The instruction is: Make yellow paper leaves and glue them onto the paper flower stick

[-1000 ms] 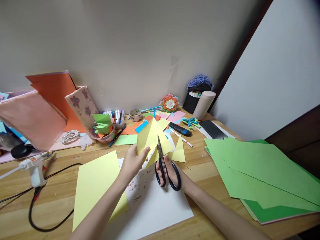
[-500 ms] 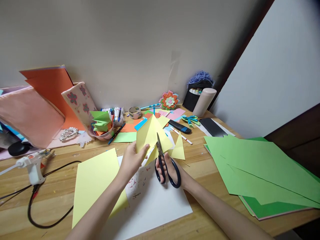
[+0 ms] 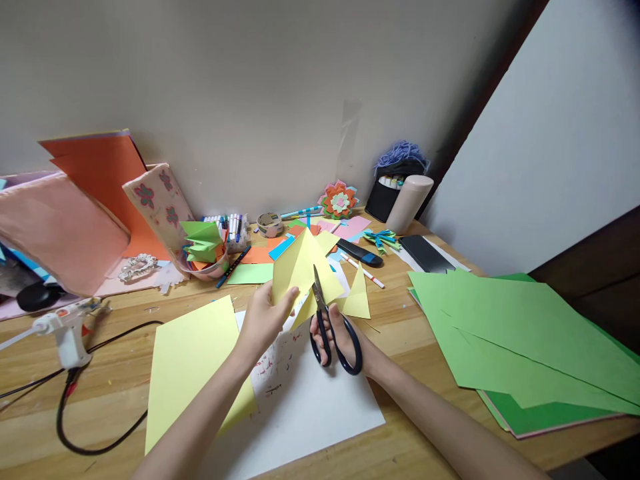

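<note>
Pinched in my left hand [image 3: 267, 313] is a folded piece of yellow paper [image 3: 293, 267], raised over the desk with its point upward. My right hand [image 3: 340, 333] grips black-handled scissors [image 3: 320, 303], their blades pointing up and lying against the paper's lower right part. Whether the blades are fully together is hard to tell. Beneath both hands lies a white sheet [image 3: 310, 413] with red and dark marks. A cut yellow scrap [image 3: 357, 300] rests just right of the scissors, and a larger yellow sheet [image 3: 190, 360] lies left of my left forearm.
Green sheets [image 3: 500, 333] are stacked at the right. A white glue gun [image 3: 70, 333] with a black cable stands at the left. Toward the wall are a box cutter [image 3: 360, 253], a phone [image 3: 425, 255], a paper flower [image 3: 339, 200], a tape roll [image 3: 270, 225] and a pale bottle [image 3: 410, 203].
</note>
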Motion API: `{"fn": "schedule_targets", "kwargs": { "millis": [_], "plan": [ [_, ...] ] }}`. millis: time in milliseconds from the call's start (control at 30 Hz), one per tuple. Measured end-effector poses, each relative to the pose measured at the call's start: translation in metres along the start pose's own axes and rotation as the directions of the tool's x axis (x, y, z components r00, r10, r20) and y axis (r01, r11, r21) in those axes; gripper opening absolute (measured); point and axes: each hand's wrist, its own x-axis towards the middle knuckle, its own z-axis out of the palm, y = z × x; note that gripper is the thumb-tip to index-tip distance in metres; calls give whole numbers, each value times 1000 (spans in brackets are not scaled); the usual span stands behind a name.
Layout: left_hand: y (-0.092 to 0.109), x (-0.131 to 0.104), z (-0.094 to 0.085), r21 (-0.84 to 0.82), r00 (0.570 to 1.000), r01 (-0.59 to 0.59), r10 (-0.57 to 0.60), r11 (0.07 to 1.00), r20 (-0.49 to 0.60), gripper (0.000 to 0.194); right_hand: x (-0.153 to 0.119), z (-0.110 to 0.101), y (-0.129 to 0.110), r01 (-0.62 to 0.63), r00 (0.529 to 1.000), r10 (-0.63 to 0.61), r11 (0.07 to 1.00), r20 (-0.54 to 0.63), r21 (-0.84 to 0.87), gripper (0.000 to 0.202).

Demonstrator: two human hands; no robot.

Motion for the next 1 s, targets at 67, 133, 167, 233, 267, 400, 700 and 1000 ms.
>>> {"fn": "schedule_targets", "kwargs": {
  "millis": [67, 133, 167, 233, 267, 400, 700, 1000],
  "plan": [
    [0, 0, 0, 0, 1000, -9, 9, 1000, -2, 28, 0, 0, 0, -8, 1000, 8, 1000, 4, 3, 69],
    [0, 0, 0, -2, 1000, -16, 16, 1000, 0, 27, 0, 0, -1, -9, 1000, 9, 1000, 6, 2, 69],
    [0, 0, 0, -3, 1000, -18, 18, 1000, 2, 27, 0, 0, -1, -5, 1000, 5, 1000, 5, -2, 69],
    [0, 0, 0, -4, 1000, -18, 18, 1000, 3, 27, 0, 0, -1, 1, 1000, -1, 1000, -2, -14, 69],
    [0, 0, 0, -5, 1000, -16, 16, 1000, 3, 27, 0, 0, -1, 1, 1000, -1, 1000, -4, -17, 69],
    [2, -1, 0, -21, 1000, 3, -3, 1000, 2, 29, 0, -1, 0, 3, 1000, -3, 1000, -3, -15, 69],
    [6, -3, 3, -47, 998, 64, -65, 997, -25, 30, 4, 1, 9, 24, 999, -23, 1000, -31, 18, 64],
    [2, -5, 5, -66, 1000, 22, -23, 998, -8, 31, -2, 4, 3, 123, 989, -131, 987, -70, -104, 59]
  ]
}}
